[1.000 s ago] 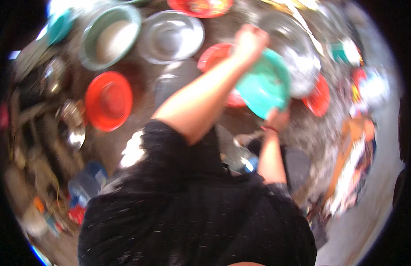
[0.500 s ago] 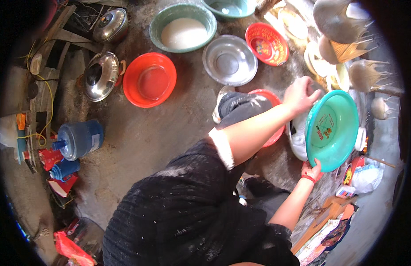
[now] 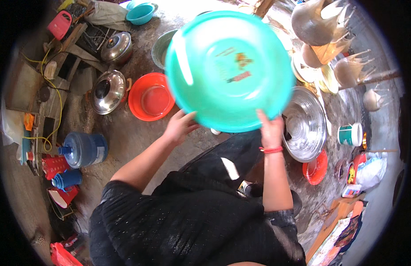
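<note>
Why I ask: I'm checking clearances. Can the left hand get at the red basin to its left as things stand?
Probably yes, once the left hand leaves the green basin: nothing seems to block its way to the red basin.

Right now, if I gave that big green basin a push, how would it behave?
The green basin is probably light for its size, given its thin-looking plastic. It is likely fairly stiff, since its outline looks evenly round. A push on the far side might tip it, as the left hand and right hand are both at the near edge.
</note>
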Tool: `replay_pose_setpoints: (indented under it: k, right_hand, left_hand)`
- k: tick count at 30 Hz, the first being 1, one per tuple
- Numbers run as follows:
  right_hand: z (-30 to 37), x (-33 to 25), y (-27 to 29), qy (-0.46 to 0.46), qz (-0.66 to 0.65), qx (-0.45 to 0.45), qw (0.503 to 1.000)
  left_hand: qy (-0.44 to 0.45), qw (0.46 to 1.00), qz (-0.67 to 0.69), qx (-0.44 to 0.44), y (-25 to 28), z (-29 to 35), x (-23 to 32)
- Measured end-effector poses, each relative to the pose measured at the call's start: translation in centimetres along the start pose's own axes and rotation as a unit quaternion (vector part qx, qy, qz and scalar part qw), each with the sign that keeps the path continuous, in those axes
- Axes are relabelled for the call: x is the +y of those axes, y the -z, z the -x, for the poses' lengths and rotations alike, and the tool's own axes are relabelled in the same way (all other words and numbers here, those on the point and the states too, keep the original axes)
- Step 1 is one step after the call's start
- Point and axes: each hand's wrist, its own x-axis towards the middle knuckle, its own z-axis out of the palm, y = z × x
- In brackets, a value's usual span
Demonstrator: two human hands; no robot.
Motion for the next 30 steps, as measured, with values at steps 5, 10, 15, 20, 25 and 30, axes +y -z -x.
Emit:
replay_pose_setpoints:
  k: [5,10,15,20,25,30]
  right_hand:
    - [4.3,-0.1,-5.3,-0.010,-0.022,-0.300,0.954]
    - [8.0,1.3,-8.9,-0.110,-0.012,-0.397,0.911]
    - [7.6,-0.5,-5.0,-0.034,-0.082,-0.266,0.960]
    - [6.7,-2.9,7.1,0.011,-0.044,0.004,0.999]
    - [11.9,0.9,19.5,-0.067,0.005,0.263,0.963]
    - [19.0,5.9,26.0,-0.093,-0.022,0.349,0.932]
  left_hand:
    - [0.045,0.975,0.070,0.205,10.0,8.0,-4.7]
    - [0.126,0.933,0.144,0.305,16.5,13.3,-9.3]
    - [0.167,0.913,0.150,0.341,23.2,15.9,-12.2]
    - [0.167,0.907,0.048,0.385,30.2,13.5,-17.9]
    - [0.186,0.888,-0.103,0.407,35.9,8.3,-26.2]
    - [0.233,0.867,-0.023,0.440,35.3,4.1,-28.1]
